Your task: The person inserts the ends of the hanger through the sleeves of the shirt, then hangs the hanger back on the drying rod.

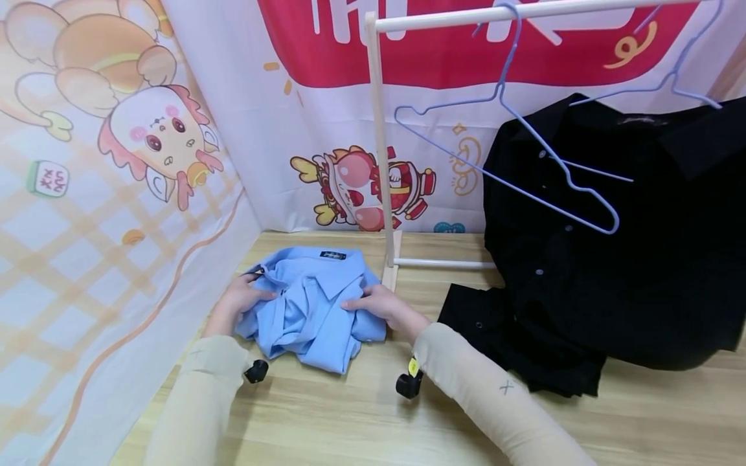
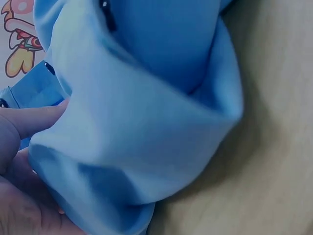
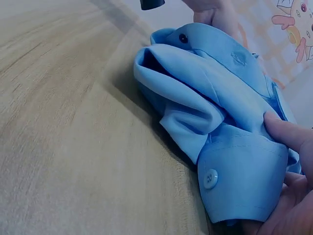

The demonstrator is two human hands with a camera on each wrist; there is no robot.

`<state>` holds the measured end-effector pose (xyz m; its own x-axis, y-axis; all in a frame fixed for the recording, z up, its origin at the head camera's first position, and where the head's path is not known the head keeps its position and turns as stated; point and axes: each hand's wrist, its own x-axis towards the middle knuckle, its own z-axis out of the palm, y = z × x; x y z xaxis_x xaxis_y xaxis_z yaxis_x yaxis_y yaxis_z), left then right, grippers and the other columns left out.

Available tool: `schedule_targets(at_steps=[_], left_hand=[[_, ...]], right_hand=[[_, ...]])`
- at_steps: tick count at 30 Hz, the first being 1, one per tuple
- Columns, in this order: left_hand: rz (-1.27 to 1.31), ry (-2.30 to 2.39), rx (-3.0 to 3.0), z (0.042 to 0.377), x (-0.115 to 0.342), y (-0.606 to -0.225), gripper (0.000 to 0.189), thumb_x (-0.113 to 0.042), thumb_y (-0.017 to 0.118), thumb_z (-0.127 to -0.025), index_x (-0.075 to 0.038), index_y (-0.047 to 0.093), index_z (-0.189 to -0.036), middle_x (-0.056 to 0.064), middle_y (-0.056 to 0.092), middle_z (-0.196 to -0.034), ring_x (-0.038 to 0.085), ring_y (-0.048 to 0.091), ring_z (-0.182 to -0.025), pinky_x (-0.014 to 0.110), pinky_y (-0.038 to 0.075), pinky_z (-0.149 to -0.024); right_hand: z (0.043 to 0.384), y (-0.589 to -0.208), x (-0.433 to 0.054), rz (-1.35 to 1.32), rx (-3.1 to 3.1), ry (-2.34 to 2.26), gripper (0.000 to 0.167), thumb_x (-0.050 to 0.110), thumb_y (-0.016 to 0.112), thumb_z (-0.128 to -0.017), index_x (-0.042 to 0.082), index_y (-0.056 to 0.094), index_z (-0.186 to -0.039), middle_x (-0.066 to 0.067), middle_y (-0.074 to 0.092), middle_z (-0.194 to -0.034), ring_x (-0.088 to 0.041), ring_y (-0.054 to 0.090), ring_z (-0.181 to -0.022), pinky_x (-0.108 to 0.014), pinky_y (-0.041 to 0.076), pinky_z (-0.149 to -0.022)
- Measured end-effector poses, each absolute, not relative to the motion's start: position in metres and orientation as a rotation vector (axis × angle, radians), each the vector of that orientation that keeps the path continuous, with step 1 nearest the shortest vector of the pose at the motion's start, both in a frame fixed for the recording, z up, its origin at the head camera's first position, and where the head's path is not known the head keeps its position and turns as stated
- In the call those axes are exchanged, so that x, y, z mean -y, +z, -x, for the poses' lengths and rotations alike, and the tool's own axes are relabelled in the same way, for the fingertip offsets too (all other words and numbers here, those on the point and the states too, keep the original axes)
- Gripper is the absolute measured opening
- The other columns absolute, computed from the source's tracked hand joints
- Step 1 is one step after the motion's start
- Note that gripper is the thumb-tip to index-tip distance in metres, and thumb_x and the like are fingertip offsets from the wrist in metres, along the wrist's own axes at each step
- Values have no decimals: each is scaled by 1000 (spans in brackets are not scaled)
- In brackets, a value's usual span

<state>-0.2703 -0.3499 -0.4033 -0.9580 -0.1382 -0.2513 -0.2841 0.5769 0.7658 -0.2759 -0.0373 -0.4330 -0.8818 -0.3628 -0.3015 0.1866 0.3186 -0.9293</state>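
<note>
A light blue button shirt (image 1: 315, 304) lies bunched on the wooden table, its collar and dark label toward the back. At its left side my left hand (image 1: 240, 296) grips the fabric; the left wrist view shows the thumb on top and the fingers (image 2: 29, 205) under a fold. My right hand (image 1: 384, 305) holds the shirt's right side. In the right wrist view its thumb lies over the cloth near a buttoned cuff (image 3: 244, 181), and the other fingers are partly hidden beneath.
A white garment rack (image 1: 381, 142) stands behind, with a blue wire hanger (image 1: 501, 97) on its bar. A black shirt (image 1: 612, 246) hangs at the right, its lower part lying on the table (image 1: 326, 421). Printed cloth (image 1: 116, 259) walls the left and back.
</note>
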Motion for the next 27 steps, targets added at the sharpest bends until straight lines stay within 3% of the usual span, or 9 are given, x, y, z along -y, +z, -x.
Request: schedule_targets(at_steps=[5,9,12,16,20,25,27], left_hand=[[296,1311,-2617,265,357,-399,82,-13,69,-93,16,22,-154,38,23,-157,50,31,-141,59,34,-113],[217,1440,-2526,259,360,-397,76,-9,67,-94,18,25,-151,39,33,-152,40,50,-126,45,49,-102],[189,1507,-2476,257,361,-398,75,-6,66,-94,19,25,-151,38,35,-151,36,54,-121,38,52,-96],[178,1514,-2464,258,362,-398,84,-9,71,-90,19,22,-152,38,28,-155,41,46,-130,44,46,-106],[183,1500,-2464,258,361,-397,88,-13,76,-88,18,23,-152,40,28,-153,46,46,-130,50,43,-108],[241,1484,-2447,257,357,-397,86,-9,69,-92,15,16,-156,37,20,-159,50,33,-141,56,32,-115],[257,1466,-2453,257,355,-396,84,-7,66,-93,15,15,-156,37,19,-160,50,29,-143,56,29,-116]], right_hand=[[275,-430,36,136,-2103,-1620,46,24,83,-87,-4,69,-122,-16,59,-133,-28,50,-124,-49,33,-115],[273,-427,36,98,-2064,-1654,40,22,83,-87,-1,72,-117,-14,59,-132,-29,50,-126,-50,32,-116],[269,-425,36,95,-2057,-1668,37,20,82,-88,-2,71,-115,-14,61,-128,-29,52,-123,-49,34,-115],[265,-426,39,190,-2210,-1619,42,22,81,-90,-4,67,-119,-19,58,-133,-32,51,-125,-50,37,-112],[263,-429,41,267,-2431,-1511,44,26,80,-91,-4,66,-120,-24,49,-144,-37,47,-132,-51,39,-111],[264,-430,39,323,-2441,-1447,35,25,77,-93,1,67,-117,-17,62,-126,-31,57,-117,-49,46,-104],[263,-430,38,360,-2434,-1418,37,24,76,-95,2,64,-122,-15,65,-122,-30,59,-114,-49,48,-102]])
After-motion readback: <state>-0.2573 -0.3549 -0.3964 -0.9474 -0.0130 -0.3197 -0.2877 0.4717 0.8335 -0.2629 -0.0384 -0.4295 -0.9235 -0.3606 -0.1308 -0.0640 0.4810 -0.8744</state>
